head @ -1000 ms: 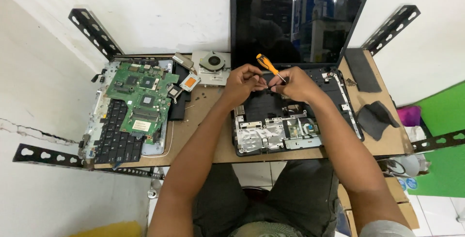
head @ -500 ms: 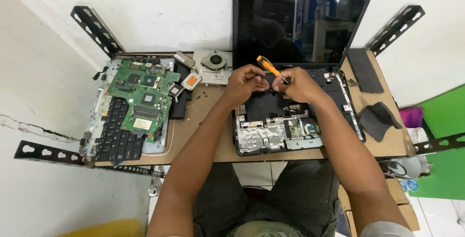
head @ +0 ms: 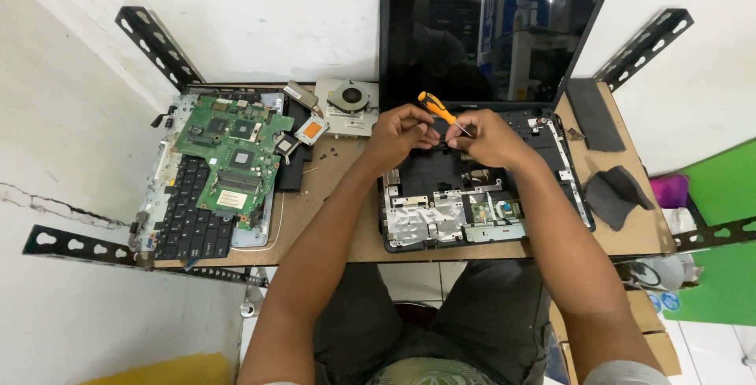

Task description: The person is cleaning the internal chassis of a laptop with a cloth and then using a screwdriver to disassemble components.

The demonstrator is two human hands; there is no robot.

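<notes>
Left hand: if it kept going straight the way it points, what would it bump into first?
The left hand points toward the right hand, so it would likely meet those fingers and the orange-handled screwdriver first; depth is unclear.

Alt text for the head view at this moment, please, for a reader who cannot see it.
Seen from above, a person's left hand and right hand meet over an opened laptop base, with an orange-handled screwdriver held between them. A green circuit board lies on a removed keyboard at the left of the wooden table, beside a cooling fan.
</notes>
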